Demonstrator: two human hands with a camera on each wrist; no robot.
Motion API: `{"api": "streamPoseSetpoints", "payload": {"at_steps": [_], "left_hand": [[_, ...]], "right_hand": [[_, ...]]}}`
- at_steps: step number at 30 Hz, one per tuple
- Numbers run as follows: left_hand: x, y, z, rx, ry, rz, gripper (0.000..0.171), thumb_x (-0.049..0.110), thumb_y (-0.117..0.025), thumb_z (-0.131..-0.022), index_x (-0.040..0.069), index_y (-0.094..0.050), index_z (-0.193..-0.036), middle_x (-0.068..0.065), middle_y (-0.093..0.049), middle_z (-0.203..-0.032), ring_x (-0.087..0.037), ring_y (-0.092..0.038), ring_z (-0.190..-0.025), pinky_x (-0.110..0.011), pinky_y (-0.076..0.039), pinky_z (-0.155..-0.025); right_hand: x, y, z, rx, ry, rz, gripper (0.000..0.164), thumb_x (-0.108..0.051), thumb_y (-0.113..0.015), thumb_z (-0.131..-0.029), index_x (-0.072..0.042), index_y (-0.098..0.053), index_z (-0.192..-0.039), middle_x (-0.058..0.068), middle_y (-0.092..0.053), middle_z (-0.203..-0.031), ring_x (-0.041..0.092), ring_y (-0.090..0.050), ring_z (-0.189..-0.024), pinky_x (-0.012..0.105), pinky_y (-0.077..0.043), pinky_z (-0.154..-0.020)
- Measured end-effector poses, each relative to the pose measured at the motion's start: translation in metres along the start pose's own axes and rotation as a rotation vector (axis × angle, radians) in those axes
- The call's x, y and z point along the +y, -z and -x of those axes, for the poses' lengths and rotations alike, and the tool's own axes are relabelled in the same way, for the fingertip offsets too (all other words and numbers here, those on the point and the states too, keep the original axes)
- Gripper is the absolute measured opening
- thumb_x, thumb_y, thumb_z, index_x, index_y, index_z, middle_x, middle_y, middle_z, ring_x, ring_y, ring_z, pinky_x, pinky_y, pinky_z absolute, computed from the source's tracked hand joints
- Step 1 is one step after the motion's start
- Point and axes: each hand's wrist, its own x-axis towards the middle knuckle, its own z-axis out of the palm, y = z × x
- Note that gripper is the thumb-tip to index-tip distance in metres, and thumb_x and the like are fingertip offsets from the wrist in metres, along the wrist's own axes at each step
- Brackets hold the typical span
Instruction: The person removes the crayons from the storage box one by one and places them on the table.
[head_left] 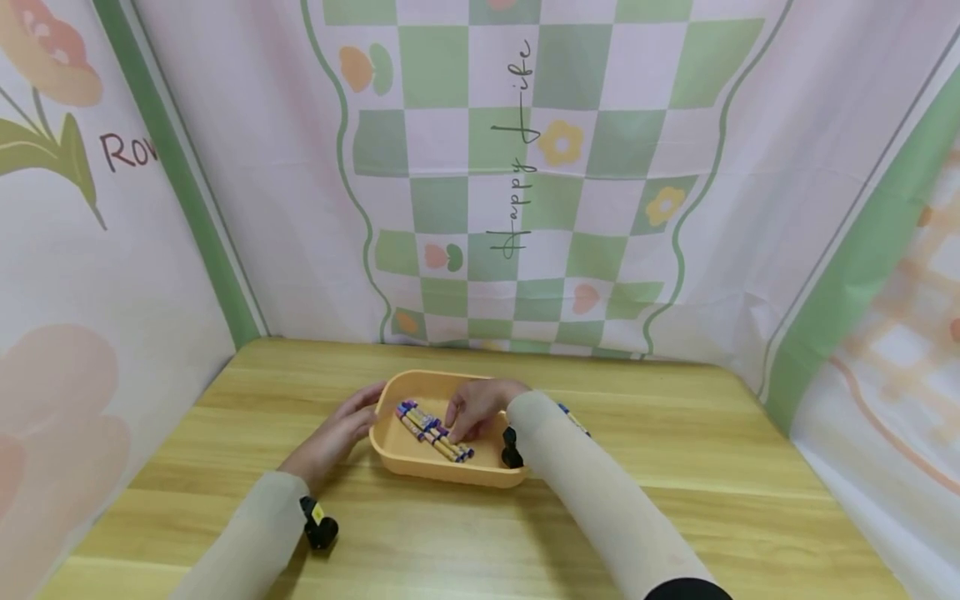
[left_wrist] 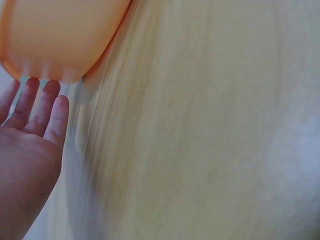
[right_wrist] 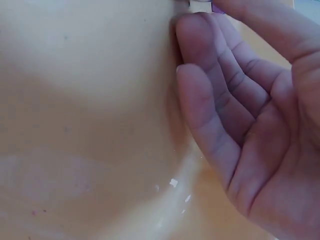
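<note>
Bin (head_left: pixel 450 473) on tabletop (head_left: pixel 697 467), near its far edge. Crayons (head_left: pixel 431 429) lie inside in a loose side-by-side cluster, slanted, toward the bin's left half. Left hand (head_left: pixel 337 433): fingers extended and slightly spread, fingertips against the outside of the bin's left end; grips nothing. Right hand (head_left: pixel 477 407): inside the bin at the cluster's right edge, fingers curled; right wrist view shows thumb and forefinger pinching a crayon (right_wrist: pixel 201 6), mostly cut off by the frame. Outside the bin, to its right, a stray crayon (head_left: pixel 575 421) rests on the tabletop, partly hidden by the right sleeve (head_left: pixel 592 500).
</note>
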Motion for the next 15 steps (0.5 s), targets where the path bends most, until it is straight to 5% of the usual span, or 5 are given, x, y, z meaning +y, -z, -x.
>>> {"api": "streamPoseSetpoints", "payload": {"at_steps": [15], "left_hand": [[0.0015,-0.0003,0.0013,0.002,-0.002,0.007,0.059,0.019,-0.051,-0.100,0.022,-0.032,-0.156,-0.005,-0.030,-0.160,-0.029,-0.032,-0.144,-0.052,-0.021,-0.119]], "right_hand": [[0.0022,0.0013,0.0020,-0.036,-0.012,-0.072,0.013,-0.005,-0.074,-0.088,-0.006,-0.072,-0.101,0.004,-0.071,-0.090,0.013,-0.063,-0.072,0.026,-0.057,-0.066]]}}
